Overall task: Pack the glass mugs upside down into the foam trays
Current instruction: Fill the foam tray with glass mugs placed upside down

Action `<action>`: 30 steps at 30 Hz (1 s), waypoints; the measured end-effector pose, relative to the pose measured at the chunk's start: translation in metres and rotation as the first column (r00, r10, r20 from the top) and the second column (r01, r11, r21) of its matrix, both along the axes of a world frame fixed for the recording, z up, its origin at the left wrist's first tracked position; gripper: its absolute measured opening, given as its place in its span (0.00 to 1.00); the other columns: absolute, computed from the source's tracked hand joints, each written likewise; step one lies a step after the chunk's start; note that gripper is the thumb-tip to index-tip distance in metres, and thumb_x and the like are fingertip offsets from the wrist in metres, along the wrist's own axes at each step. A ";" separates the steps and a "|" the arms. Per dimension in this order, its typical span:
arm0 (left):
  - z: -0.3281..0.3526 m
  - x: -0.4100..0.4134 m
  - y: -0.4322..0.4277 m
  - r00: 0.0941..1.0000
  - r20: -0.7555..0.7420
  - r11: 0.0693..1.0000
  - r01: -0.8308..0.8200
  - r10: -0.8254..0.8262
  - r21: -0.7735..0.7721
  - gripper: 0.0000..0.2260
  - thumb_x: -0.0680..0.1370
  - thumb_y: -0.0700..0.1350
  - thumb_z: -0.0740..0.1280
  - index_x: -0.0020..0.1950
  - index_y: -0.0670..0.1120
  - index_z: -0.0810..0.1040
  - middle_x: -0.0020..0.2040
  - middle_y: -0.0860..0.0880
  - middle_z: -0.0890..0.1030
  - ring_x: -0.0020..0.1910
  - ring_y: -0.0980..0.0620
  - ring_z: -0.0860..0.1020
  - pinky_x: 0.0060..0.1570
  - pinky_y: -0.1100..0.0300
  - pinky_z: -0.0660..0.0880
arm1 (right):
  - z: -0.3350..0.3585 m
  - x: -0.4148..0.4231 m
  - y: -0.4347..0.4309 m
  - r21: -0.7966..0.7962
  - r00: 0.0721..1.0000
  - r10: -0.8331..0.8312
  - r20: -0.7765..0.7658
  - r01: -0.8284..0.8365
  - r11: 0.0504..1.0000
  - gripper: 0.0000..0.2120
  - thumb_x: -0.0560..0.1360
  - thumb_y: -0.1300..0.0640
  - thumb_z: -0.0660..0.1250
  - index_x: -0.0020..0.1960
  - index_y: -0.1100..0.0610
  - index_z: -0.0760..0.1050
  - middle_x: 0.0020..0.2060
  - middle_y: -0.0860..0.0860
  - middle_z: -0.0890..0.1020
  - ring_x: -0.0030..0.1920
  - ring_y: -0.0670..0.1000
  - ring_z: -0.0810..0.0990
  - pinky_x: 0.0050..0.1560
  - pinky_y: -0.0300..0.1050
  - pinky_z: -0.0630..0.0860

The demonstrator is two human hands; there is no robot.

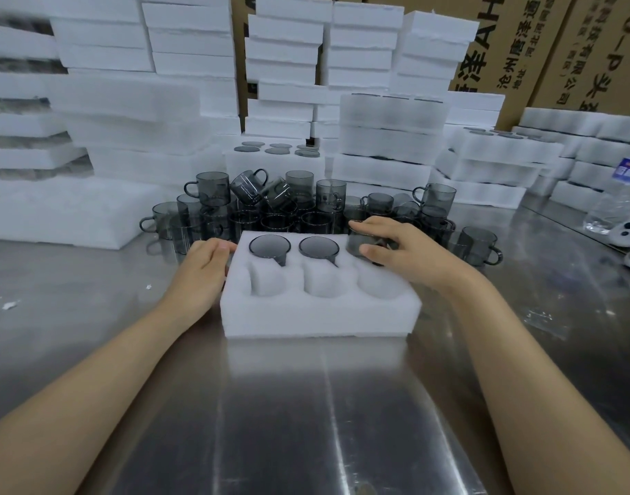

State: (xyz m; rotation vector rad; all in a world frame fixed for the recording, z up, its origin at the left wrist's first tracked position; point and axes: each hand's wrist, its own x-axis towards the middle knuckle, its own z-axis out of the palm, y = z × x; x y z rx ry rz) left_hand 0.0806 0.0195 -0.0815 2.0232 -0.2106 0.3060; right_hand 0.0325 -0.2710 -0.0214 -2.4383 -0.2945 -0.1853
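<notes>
Stainless steel table [306, 423] carried all items, with both forearms reaching across it. Stacked foam trays [127, 101] and cardboard cartons [520, 48] filled the rear. One six-pocket foam tray [320, 316] sat at centre. Loose mugs [306, 205] of grey glass were clustered just behind it. Left hand [202, 269] rested with relaxed fingers against the tray's left wall, holding nothing. Right hand [402, 251] was clamped, thumb and fingers, around the held mug [359, 244] at the back-right pocket. Back-left mug [269, 245] and back-middle mug [318, 247] sat base-up in their pockets. Front pockets showed bare foam.
</notes>
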 end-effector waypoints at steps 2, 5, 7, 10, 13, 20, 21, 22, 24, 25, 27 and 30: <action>0.000 -0.001 0.000 1.000 0.004 1.000 0.006 -0.006 0.005 0.15 0.83 0.44 0.52 0.54 0.44 0.78 0.55 0.45 0.75 0.57 0.55 0.69 0.37 0.81 0.64 | 0.004 -0.001 -0.004 -0.023 0.996 0.049 -0.069 -0.050 0.998 0.24 0.78 0.55 0.65 0.72 0.43 0.67 0.66 0.41 0.68 0.65 0.48 0.68 0.52 0.21 0.62; 0.001 -0.002 -0.001 1.000 0.016 1.000 0.016 -0.016 0.011 0.14 0.83 0.43 0.52 0.52 0.45 0.78 0.51 0.50 0.76 0.59 0.54 0.69 0.47 0.70 0.64 | 0.007 -0.002 -0.012 0.034 0.985 0.087 -0.149 -0.082 0.996 0.28 0.77 0.58 0.66 0.73 0.40 0.64 0.68 0.35 0.61 0.72 0.49 0.61 0.61 0.28 0.62; 0.001 -0.003 -0.001 1.000 0.018 1.000 0.015 -0.016 0.013 0.14 0.83 0.43 0.53 0.51 0.45 0.78 0.49 0.53 0.76 0.59 0.54 0.69 0.52 0.63 0.62 | 0.007 -0.003 -0.013 0.039 0.985 0.082 -0.155 -0.077 0.996 0.29 0.77 0.59 0.67 0.72 0.38 0.64 0.67 0.32 0.60 0.71 0.60 0.60 0.68 0.47 0.62; 0.001 -0.003 -0.001 1.000 0.016 1.000 0.014 -0.014 0.017 0.14 0.83 0.43 0.53 0.50 0.46 0.78 0.49 0.54 0.76 0.59 0.55 0.69 0.53 0.62 0.62 | 0.007 -0.003 -0.013 0.041 0.986 0.099 -0.132 -0.094 0.995 0.29 0.76 0.61 0.68 0.71 0.38 0.65 0.67 0.31 0.60 0.70 0.65 0.59 0.69 0.53 0.61; 0.000 -0.002 0.000 1.000 0.020 0.999 0.019 -0.019 0.032 0.14 0.83 0.44 0.53 0.50 0.46 0.77 0.49 0.54 0.76 0.59 0.55 0.69 0.51 0.63 0.63 | 0.005 -0.002 -0.014 0.056 0.987 0.106 -0.122 -0.100 0.993 0.29 0.76 0.61 0.67 0.69 0.37 0.65 0.68 0.33 0.60 0.70 0.65 0.59 0.70 0.52 0.61; -0.001 0.000 0.001 1.000 0.019 0.998 0.013 -0.015 0.059 0.14 0.83 0.45 0.53 0.51 0.46 0.77 0.53 0.49 0.76 0.57 0.57 0.69 0.45 0.70 0.64 | 0.003 0.000 -0.015 0.044 0.988 0.110 -0.107 -0.106 0.993 0.27 0.77 0.61 0.66 0.70 0.38 0.67 0.73 0.36 0.58 0.73 0.56 0.62 0.64 0.41 0.62; -0.002 0.000 0.001 1.000 0.022 0.998 0.013 -0.015 0.066 0.13 0.83 0.45 0.53 0.51 0.47 0.77 0.54 0.49 0.76 0.57 0.57 0.69 0.46 0.69 0.64 | 0.003 0.001 -0.014 0.079 0.987 0.119 -0.112 -0.111 0.991 0.25 0.78 0.60 0.65 0.70 0.37 0.68 0.74 0.36 0.58 0.73 0.48 0.63 0.64 0.39 0.60; -0.002 0.000 0.002 1.000 0.021 0.997 0.013 -0.014 0.070 0.13 0.83 0.45 0.53 0.51 0.47 0.77 0.54 0.49 0.76 0.57 0.57 0.69 0.46 0.69 0.64 | 0.002 0.001 -0.014 0.142 0.985 0.120 -0.123 -0.103 0.985 0.23 0.79 0.59 0.64 0.69 0.37 0.69 0.74 0.36 0.59 0.71 0.41 0.63 0.64 0.39 0.58; -0.002 0.001 0.002 1.000 0.017 0.998 0.007 -0.009 0.065 0.13 0.83 0.46 0.53 0.50 0.48 0.77 0.54 0.49 0.76 0.54 0.59 0.70 0.45 0.70 0.63 | 0.002 0.002 -0.013 0.295 0.986 0.087 -0.145 -0.040 0.955 0.21 0.80 0.58 0.61 0.68 0.37 0.70 0.74 0.37 0.61 0.71 0.39 0.62 0.67 0.43 0.58; -0.002 0.002 0.002 1.000 0.015 0.999 0.005 -0.006 0.054 0.13 0.83 0.46 0.53 0.49 0.49 0.77 0.54 0.49 0.76 0.52 0.62 0.71 0.45 0.71 0.64 | 0.002 0.002 -0.014 0.347 0.986 0.062 -0.152 -0.006 0.938 0.21 0.80 0.57 0.60 0.67 0.36 0.70 0.74 0.37 0.62 0.72 0.41 0.61 0.69 0.47 0.58; -0.001 0.003 0.001 1.000 -0.003 1.000 0.006 -0.006 0.023 0.13 0.82 0.47 0.53 0.49 0.48 0.77 0.54 0.48 0.75 0.47 0.70 0.71 0.39 0.77 0.64 | 0.000 0.002 -0.016 0.395 0.981 0.049 -0.187 0.029 0.918 0.20 0.80 0.55 0.61 0.67 0.34 0.69 0.71 0.38 0.65 0.72 0.45 0.62 0.68 0.48 0.62; -0.002 0.004 0.001 1.000 -0.023 1.000 0.018 -0.017 0.014 0.15 0.82 0.50 0.53 0.49 0.45 0.76 0.54 0.45 0.75 0.44 0.71 0.70 0.34 0.80 0.63 | -0.001 0.000 -0.018 0.449 0.955 0.111 -0.274 0.025 0.893 0.17 0.80 0.53 0.62 0.62 0.31 0.71 0.63 0.39 0.71 0.66 0.44 0.68 0.62 0.50 0.72</action>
